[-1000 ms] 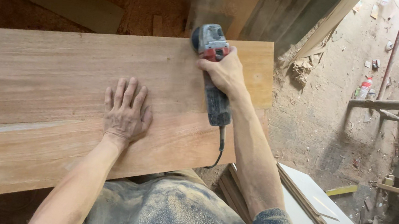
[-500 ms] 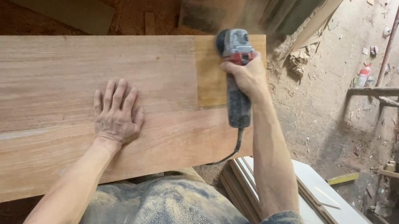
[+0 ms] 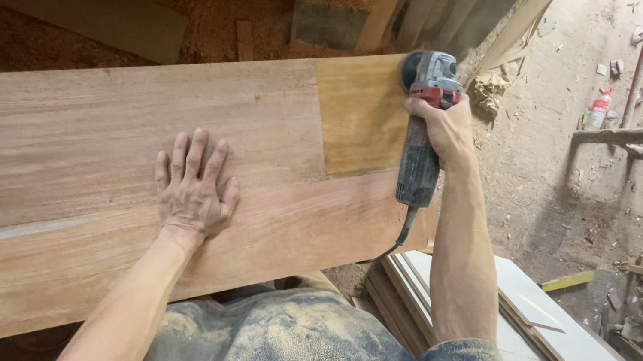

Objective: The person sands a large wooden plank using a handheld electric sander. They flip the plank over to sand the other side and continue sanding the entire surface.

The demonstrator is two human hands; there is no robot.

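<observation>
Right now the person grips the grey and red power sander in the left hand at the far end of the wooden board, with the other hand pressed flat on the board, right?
Not quite: the head view shows the right hand gripping the grey and red power sander at the far end of the wooden board. The left hand is the one pressed flat.
</observation>
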